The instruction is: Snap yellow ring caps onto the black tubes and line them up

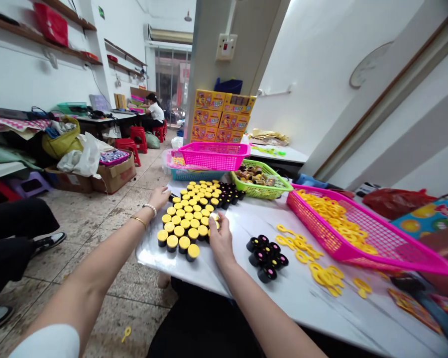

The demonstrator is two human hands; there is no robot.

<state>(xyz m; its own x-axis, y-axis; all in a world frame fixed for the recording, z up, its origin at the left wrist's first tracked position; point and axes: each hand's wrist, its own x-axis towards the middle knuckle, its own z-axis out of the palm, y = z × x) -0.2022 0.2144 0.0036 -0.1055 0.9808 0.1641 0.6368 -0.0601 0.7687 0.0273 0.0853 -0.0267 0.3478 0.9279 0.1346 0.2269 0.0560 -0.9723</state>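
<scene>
A tight group of small black pots with yellow tops (188,216) stands on the white marbled table in front of me. At the group's far left edge is my left hand (159,197), its fingers closed at a small black pot (172,197). My right hand (221,236) is at the group's right side, with thumb and fingers curled around a yellow-topped pot (217,223), partly hidden by the fingers. Behind the group stand several black pots without yellow tops (229,193). Right of my right hand sits a cluster of black pots with pink or yellow centres (268,256).
Loose yellow ring-ended pieces (300,246) lie on the table's right side. A pink basket (406,243) holds more of them. Behind are a green basket (263,193) with brown pieces and a stacked pink basket (214,156). Another person (155,112) sits far back.
</scene>
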